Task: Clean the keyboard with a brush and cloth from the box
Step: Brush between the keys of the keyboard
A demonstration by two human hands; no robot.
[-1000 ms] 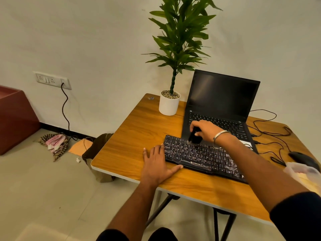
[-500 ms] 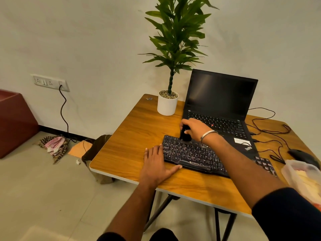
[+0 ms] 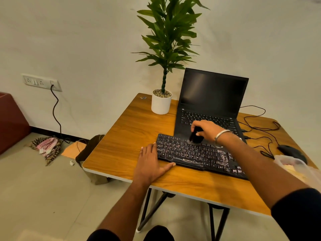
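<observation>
While my left hand lies flat, fingers straight and together, on the wooden table, its thumb touches the near left corner of the black keyboard. Item: my right hand, at one o'clock from the left, fingers curled around a dark brush, bristles on the keyboard's top rows. Item: clear plastic box, three o'clock, table edge. Item: black mouse behind it. Item: open laptop, twelve o'clock; potted plant, eleven o'clock.
</observation>
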